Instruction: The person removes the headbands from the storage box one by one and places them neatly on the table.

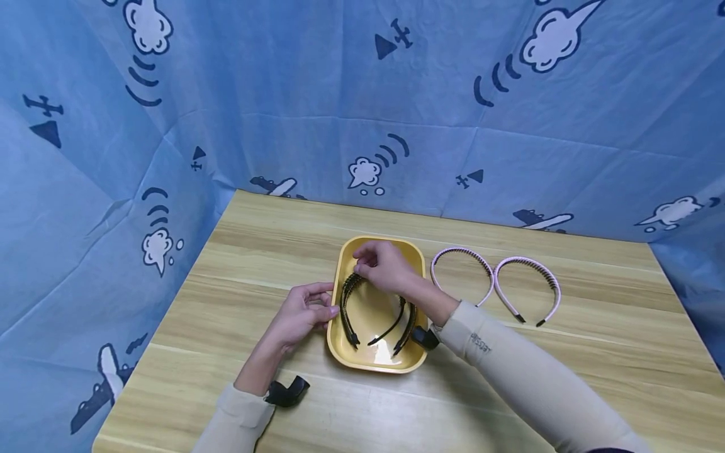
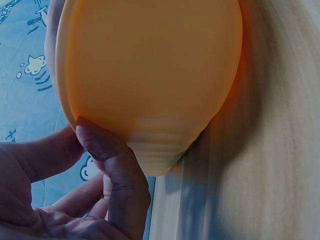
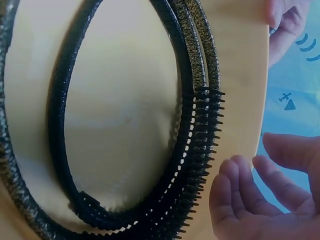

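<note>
A yellow tray (image 1: 375, 367) stands on the table with black, toothed headbands (image 1: 347, 313) nested inside it, some of them glittery. My left hand (image 1: 303, 313) holds the tray's left rim between thumb and fingers; the left wrist view shows the fingertips against the tray's outer wall (image 2: 150, 65). Over the far part of the tray, my right hand (image 1: 385, 267) hovers with loosely bent fingers. In the right wrist view, that hand (image 3: 265, 190) has a gap between thumb and fingers and holds nothing, close beside the headbands' comb teeth (image 3: 200, 145).
Two pink headbands with dark teeth, a nearer one (image 1: 435, 267) and a farther one (image 1: 557, 292), lie side by side right of the tray on the wooden table (image 1: 238, 264). A blue patterned cloth (image 1: 306, 75) hangs behind the table and along its left side.
</note>
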Demonstrator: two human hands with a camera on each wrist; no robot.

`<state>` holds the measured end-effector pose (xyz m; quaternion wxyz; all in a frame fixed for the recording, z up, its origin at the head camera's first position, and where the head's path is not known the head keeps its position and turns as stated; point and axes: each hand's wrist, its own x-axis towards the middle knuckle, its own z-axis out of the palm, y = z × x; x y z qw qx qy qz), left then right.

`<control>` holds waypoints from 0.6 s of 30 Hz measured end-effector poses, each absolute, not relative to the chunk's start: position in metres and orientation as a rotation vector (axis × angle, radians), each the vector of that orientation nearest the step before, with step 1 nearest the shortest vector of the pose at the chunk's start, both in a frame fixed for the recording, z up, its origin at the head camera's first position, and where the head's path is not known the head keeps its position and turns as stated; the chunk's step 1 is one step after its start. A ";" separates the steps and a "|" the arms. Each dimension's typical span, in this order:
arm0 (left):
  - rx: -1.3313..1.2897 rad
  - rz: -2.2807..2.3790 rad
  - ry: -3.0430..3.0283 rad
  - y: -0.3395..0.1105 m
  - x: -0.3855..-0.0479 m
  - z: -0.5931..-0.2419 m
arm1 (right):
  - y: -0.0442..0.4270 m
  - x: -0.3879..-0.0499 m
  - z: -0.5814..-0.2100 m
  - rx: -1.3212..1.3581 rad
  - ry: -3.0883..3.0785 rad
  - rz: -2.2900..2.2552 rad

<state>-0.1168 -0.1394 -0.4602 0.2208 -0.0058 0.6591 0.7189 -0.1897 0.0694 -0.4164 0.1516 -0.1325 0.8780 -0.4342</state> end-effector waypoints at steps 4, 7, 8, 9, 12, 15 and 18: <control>-0.033 1.983 1.827 -0.139 -0.116 -0.459 | 0.068 -0.192 -0.418 -0.430 2.577 -1.154; -0.037 1.983 1.828 -0.139 -0.116 -0.459 | 0.068 -0.193 -0.420 -0.435 2.595 -1.097; -0.036 1.982 1.827 -0.139 -0.116 -0.459 | 0.068 -0.193 -0.420 -0.429 2.598 -1.080; -0.033 1.983 1.826 -0.139 -0.116 -0.459 | 0.068 -0.193 -0.421 -0.429 2.602 -1.064; -0.029 1.984 1.826 -0.139 -0.116 -0.459 | 0.069 -0.196 -0.424 -0.441 2.610 -1.024; -0.037 1.984 1.828 -0.139 -0.116 -0.458 | 0.069 -0.199 -0.427 -0.453 2.617 -0.981; -0.044 1.983 1.833 -0.139 -0.115 -0.457 | 0.069 -0.201 -0.427 -0.459 2.616 -0.935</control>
